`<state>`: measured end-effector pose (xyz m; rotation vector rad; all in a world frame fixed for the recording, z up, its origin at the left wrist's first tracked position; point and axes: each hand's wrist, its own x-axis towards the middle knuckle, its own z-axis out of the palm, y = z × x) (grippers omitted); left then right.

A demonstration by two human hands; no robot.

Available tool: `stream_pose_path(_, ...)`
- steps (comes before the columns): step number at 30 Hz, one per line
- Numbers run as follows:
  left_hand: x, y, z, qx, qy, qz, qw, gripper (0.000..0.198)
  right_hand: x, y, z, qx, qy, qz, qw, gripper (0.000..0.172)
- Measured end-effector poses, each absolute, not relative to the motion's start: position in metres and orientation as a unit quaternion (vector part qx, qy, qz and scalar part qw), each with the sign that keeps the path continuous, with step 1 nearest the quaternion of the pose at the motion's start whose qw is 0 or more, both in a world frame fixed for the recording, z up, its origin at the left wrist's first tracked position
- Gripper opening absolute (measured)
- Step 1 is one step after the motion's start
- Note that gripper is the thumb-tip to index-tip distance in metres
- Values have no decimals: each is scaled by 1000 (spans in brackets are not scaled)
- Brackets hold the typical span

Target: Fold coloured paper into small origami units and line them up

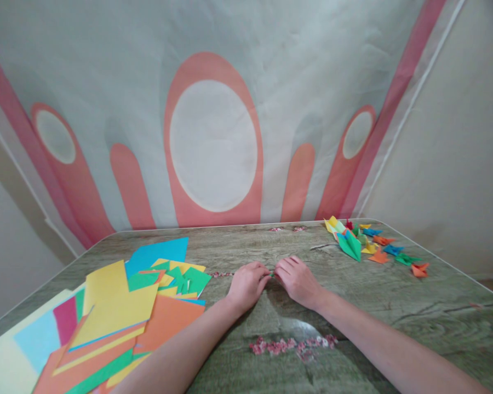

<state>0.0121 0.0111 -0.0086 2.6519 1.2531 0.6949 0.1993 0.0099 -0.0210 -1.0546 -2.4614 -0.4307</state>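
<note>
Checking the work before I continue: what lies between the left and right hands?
In the head view, a small green piece shows between the left hand and the right hand; too little is visible to tell its shape.

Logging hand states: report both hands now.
Left hand: closed, apparently pinching a small green piece.
Right hand: closed, apparently pinching the same piece.

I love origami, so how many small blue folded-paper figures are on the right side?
2: one blue paper figure farther back, behind an orange figure; another blue paper figure nearer, beside a green figure. More may be hidden.
</note>
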Motion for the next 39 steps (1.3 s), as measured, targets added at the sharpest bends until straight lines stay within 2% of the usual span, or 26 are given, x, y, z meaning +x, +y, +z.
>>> stream_pose_path(7, 14, 7, 3, 894, 402, 199, 1, 17, 197, 7, -17, -380, -883, -145, 235, 23)
stream_pose_path(11, 15, 4, 7, 899, 392, 192, -38, 15, 196, 5, -14, -369, -892, -112, 235, 17)
stream_pose_path(16, 15, 4, 5, 901, 385, 197, -25, 16, 198, 6, -13, -363, -899, -80, 231, 15)
stream_pose_path(23, 16, 12, -9, 839, 420, 315, 144, 14, 199, 7, -14, -398, -870, -8, 291, 15)
stream_pose_path(27, 17, 20, -14, 769, 433, 363, 300, 21, 198, 8, -16, -407, -840, 97, 346, 15)
stream_pose_path(31, 17, 25, -15, 696, 434, 385, 423, 27, 196, 10, -20, -421, -795, 242, 363, 19)
stream_pose_path(35, 16, 26, -16, 659, 426, 405, 469, 33, 199, 14, -21, -416, -763, 332, 367, 23)
stream_pose_path(39, 17, 26, -17, 647, 421, 406, 489, 35, 201, 16, -22, -414, -762, 336, 367, 25)
